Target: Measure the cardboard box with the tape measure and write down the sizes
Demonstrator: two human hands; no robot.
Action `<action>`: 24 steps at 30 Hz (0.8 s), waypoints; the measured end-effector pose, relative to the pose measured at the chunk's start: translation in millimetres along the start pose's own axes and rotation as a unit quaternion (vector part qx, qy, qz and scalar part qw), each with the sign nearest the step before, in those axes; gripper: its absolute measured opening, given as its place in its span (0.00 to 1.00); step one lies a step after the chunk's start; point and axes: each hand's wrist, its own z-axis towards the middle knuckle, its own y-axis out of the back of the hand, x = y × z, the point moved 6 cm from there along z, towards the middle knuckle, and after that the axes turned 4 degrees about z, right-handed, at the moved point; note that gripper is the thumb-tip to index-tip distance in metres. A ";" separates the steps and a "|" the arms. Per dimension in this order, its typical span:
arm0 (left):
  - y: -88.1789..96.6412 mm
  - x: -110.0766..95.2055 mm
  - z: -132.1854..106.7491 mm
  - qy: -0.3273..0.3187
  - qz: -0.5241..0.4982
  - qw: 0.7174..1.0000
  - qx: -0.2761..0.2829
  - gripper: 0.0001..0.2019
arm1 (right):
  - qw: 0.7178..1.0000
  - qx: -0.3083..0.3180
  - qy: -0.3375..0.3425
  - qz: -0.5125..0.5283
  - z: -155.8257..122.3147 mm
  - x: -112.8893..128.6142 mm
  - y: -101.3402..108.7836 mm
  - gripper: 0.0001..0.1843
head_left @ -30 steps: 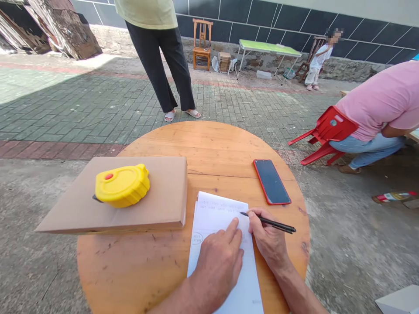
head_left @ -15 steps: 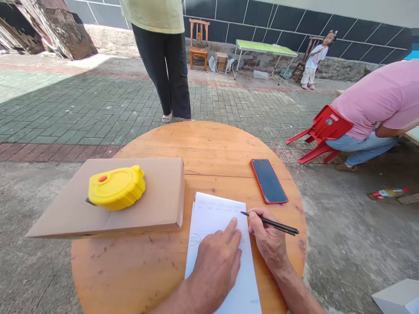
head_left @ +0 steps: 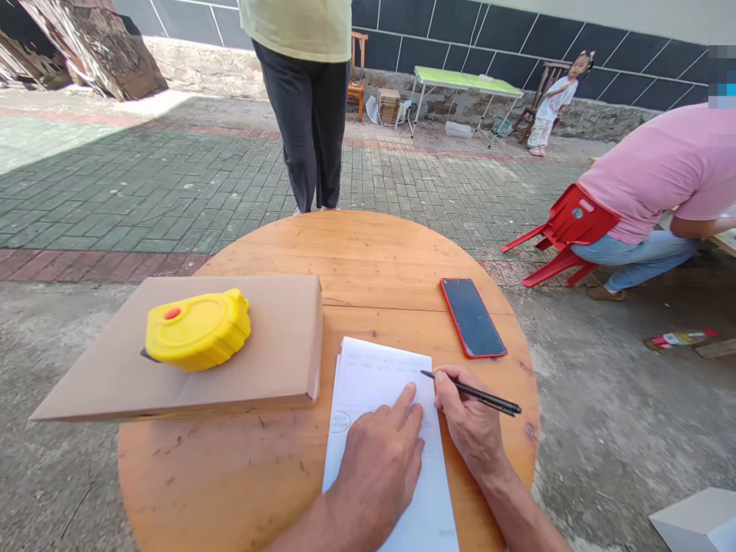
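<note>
My left hand lies flat, fingers stretched, on a white sheet of paper near the front of a round wooden table. My right hand is closed on a black pen, its tip touching the paper's right side below a few lines of handwriting. A flat cardboard box lies to the left, overhanging the table's edge, with a yellow tape measure on top of it. A red-cased phone lies screen up to the right of the paper.
A person in dark trousers stands just beyond the table's far edge. At the right a person in a pink shirt sits on a red plastic chair. A green folding table, a wooden chair and a small child stand by the far wall.
The standing person has stepped right and closer to the table. My hands and the pen have hardly moved on the paper; the view has shifted slightly.
</note>
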 end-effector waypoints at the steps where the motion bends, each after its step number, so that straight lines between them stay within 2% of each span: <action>1: -0.1 0.1 0.0 0.000 0.000 1.000 0.000 0.17 | 1.000 0.001 0.000 -0.001 -0.2 0.0 0.0 0.13; 10: 0.6 -0.3 -0.3 -0.002 -0.001 1.000 -0.001 0.17 | 1.000 0.015 -0.002 -0.005 -0.7 0.7 -0.5 0.13; 17: -0.7 0.5 -0.8 0.003 -0.003 1.000 0.000 0.17 | 0.998 0.004 -0.041 0.045 -1.5 -4.3 -0.4 0.13; 24: -0.2 0.0 -0.6 0.002 -0.007 1.000 -0.005 0.17 | 1.000 0.018 -0.007 0.000 2.1 1.9 -1.0 0.13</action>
